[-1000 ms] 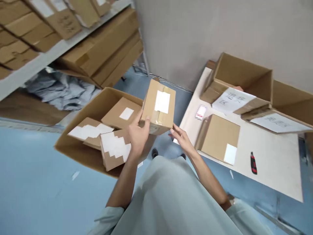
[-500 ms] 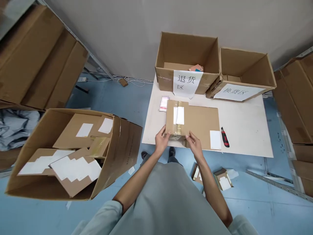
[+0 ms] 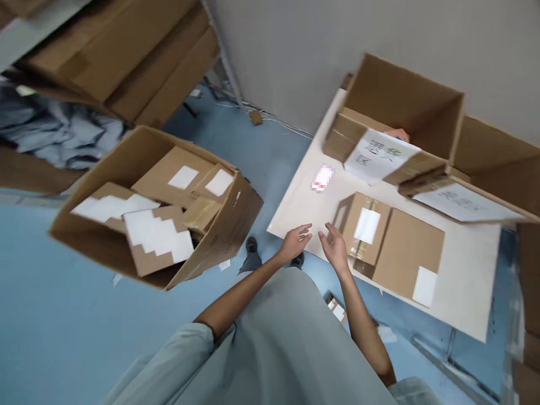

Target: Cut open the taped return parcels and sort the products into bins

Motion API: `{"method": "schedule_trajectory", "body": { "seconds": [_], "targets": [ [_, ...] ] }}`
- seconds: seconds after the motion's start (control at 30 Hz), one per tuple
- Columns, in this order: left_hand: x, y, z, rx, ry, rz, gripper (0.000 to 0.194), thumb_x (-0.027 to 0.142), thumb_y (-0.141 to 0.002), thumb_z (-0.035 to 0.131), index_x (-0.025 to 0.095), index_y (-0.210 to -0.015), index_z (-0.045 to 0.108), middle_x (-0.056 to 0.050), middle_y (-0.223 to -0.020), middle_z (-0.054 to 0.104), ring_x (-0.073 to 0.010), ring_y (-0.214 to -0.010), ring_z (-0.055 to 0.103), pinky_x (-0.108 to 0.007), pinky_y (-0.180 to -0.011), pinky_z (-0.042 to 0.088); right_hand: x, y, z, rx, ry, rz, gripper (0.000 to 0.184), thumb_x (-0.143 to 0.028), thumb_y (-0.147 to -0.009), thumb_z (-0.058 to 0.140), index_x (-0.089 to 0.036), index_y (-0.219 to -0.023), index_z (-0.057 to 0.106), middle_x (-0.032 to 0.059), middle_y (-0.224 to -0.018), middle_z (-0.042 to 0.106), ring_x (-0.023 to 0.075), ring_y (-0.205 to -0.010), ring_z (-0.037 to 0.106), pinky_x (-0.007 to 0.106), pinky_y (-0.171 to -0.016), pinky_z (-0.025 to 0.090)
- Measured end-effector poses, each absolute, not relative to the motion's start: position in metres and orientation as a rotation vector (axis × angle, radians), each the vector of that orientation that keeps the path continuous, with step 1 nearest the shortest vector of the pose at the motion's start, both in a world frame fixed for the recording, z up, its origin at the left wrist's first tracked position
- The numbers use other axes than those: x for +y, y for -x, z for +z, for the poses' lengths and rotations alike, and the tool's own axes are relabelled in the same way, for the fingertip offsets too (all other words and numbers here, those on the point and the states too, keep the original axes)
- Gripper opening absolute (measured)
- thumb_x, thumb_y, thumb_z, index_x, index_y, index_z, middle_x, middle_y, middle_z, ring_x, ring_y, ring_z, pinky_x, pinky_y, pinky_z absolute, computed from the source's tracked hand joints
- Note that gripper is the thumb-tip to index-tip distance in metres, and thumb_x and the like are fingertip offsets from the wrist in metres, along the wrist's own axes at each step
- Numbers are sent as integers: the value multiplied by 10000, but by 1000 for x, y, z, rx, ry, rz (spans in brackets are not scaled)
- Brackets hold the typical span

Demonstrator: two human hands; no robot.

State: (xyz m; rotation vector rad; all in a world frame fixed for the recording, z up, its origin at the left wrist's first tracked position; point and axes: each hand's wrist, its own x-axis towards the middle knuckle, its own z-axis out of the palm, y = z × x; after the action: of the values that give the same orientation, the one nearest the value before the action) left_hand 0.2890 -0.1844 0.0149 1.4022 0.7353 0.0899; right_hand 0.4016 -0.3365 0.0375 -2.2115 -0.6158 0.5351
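Both hands empty. Left hand (image 3: 294, 243) over the near-left corner area of the white surface (image 3: 468, 292), fingers loosely spread; right hand (image 3: 336, 250) at the near edge, thumb and fingers parted. A narrow gap separates the hands. Small taped box (image 3: 366, 228) with white label sits on the surface just right of the right hand; contact with the hand cannot be told. It lies close to the near edge, beside a flatter carton (image 3: 408, 253), whose near end also reaches about to that edge.

Room: white tabletop shows left of the small box, where a blurred card (image 3: 323, 178) lies, and right of the flatter carton out to the end. Only a strip separates the boxes from the bins behind. Blue floor (image 3: 274, 146) runs between the surface and the big carton (image 3: 236, 225) at left.

Containers: big carton, top open, holds several boxes with white labels or patches, one tilted toward the near side. Left bin (image 3: 337, 143), sheet on front, contains something pinkish. Right bin (image 3: 506, 169), also with a sheet; contents mostly hidden by its front.
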Motion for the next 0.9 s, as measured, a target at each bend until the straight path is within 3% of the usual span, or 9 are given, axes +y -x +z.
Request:
{"method": "schedule_trajectory", "body": {
  "seconds": [0.33,0.57,0.8,0.9],
  "targets": [
    [44,-81,12,1220,-1436,565,464,324,-1003,689,207,-1449,741,-140,-1524,768,-322,-1448,726,-537,-1293,554,-82,-307,21,-1160,2011,911,605,-620,-1044,606,-184,-1422,789,197,-1520,764,373,-1466,700,571,-1283,526],
    [154,61,11,1647,-1710,727,436,332,-1030,647,181,-1431,730,-171,-1502,761,-339,-1463,698,-522,-1316,521,68,-228,6,-1339,1888,1091,538,-503,-1039,641,-196,-1459,775,169,-1510,775,350,-1376,754,535,-1212,588],
    [212,115,7,1784,-1690,686,437,376,-1068,582,188,-1441,713,-160,-1512,760,-319,-1445,701,-490,-1292,536,147,-167,-13,-1072,1797,1409,525,-577,-952,819,-202,-1320,813,167,-1436,811,328,-1304,784,501,-1218,572],
    [252,112,-1,1742,-1713,607,485,357,-1065,581,165,-1501,675,-178,-1594,702,-328,-1501,663,-503,-1330,490,176,-147,-29,-854,1777,1495,432,-592,-922,851,-208,-1117,820,131,-1208,867,318,-1225,796,475,-1172,591]
  ]
}}
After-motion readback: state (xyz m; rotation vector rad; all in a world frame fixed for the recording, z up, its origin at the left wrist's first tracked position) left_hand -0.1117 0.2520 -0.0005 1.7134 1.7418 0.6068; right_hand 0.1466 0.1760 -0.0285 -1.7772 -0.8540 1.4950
